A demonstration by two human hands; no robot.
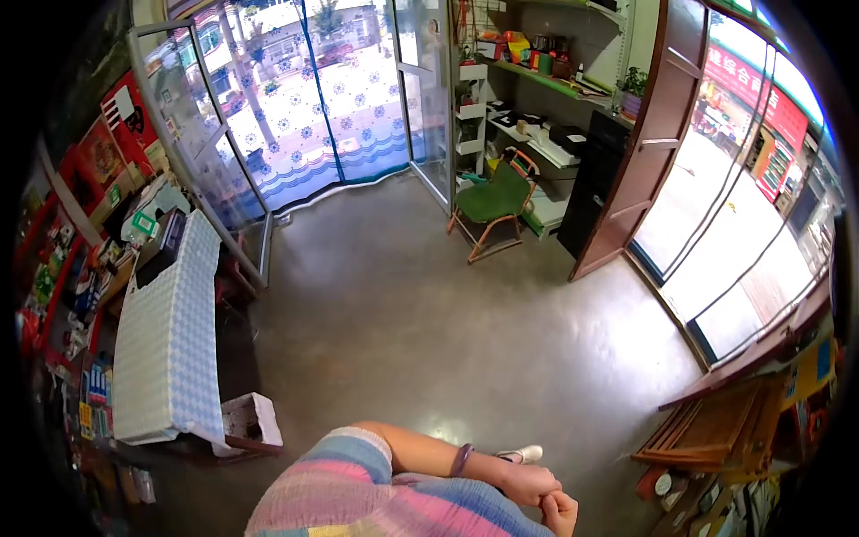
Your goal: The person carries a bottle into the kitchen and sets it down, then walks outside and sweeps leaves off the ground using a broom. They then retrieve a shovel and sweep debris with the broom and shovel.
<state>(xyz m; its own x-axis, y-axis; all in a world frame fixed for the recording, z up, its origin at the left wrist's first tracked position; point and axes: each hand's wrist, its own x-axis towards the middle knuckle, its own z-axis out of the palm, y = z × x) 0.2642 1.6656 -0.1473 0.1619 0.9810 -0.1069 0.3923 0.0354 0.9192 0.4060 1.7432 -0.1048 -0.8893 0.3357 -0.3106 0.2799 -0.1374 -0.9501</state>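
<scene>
Nearer than the green chair (497,195), left hand (530,485) and right hand (560,513) meet, curled; I cannot tell if they grip anything. Seemingly idle; reaching would need them parted.

2 hands, touching: 1 left hand (528,484), 1 right hand (561,514). 1 bracelet (462,460), up forearm from left hand's fingers (547,484). 1 shoe in sight (530,454), just beyond fingers. 1 green chair (499,197), well beyond fingers. 2 glass door leaves (428,116), farther beyond fingers, 2 curtain panels (277,152) between. 1 black cabinet (593,183), beyond and right of fingers. 1 cloth-covered table (170,340), 1 white-sided box (266,419), left of fingers. Wooden frames (716,425), right of fingers: too overlapped for count.
</scene>
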